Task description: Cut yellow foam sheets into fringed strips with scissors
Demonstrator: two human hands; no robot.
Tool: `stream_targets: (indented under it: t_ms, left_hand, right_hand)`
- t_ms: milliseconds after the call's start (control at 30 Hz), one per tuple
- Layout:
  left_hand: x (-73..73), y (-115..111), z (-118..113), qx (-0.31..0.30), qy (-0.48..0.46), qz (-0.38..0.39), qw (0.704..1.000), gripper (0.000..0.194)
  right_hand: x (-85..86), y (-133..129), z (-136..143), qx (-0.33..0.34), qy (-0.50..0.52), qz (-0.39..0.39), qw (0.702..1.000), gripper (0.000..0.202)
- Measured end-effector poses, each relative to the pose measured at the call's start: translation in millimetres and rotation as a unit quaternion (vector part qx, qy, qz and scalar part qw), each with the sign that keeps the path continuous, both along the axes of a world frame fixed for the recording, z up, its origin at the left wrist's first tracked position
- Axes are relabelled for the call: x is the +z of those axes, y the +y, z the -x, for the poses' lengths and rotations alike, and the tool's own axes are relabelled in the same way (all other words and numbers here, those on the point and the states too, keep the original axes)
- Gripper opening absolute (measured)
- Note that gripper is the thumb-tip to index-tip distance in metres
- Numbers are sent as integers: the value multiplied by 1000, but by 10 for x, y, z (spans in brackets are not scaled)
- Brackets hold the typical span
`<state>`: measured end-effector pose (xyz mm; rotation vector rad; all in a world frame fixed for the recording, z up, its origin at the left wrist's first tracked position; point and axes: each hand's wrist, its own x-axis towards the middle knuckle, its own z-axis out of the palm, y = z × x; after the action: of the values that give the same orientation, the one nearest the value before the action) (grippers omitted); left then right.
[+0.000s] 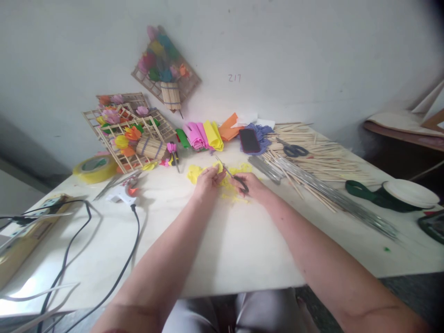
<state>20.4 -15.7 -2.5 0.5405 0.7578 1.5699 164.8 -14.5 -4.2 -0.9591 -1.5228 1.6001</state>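
Observation:
Near the middle of the table, my left hand (pixel 208 179) pinches a small piece of yellow crepe paper (pixel 218 165). My right hand (pixel 252 185) is closed round the dark handles of a pair of scissors (pixel 240 181), whose blades point up and left at the piece. Around and below both hands lie yellow paper scraps (pixel 244 167), and a heap of cut yellow pieces (pixel 194 173) shows just left of my left hand. My fingers partly cover the paper, so its full outline is hidden.
Rolled pink crepe paper (pixel 196 135), a phone (pixel 249 140), and bamboo sticks (pixel 322 162) lie at the back. Metal wires (pixel 333 196) stretch to the right. A glue gun (pixel 123 194) with its cable, a tape roll (pixel 95 168) and flower-decorated lattices (pixel 130 134) stand left.

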Motion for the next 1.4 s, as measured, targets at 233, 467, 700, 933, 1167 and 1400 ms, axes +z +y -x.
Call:
stream_targets:
  t_ms: [233,467,700,933,1167,1400]
  left_hand:
    - [18,-10,-47,24,-18,8,1000,7]
    - [18,-9,-69,33,-22,2,999,4]
    - [13,6,-73,29,-12,9,999,5]
    - [29,2,-82,36,-12,15,999,5]
    - [17,9,-88,45,-24,10,999,4]
    - [22,6,-93,57,-29,11,998,5]
  right_hand:
    - [-7,-19,38,-11,27,22,999,23]
    - [-1,-27,52,-16,24,11,1000,21]
    - [20,-51,63,-19,24,11,999,19]
    - [21,-46,69,-16,36,20,999,22]
    - [21,-42,84,-23,18,8,1000,22]
    - [13,-30,102,-20,40,15,999,24]
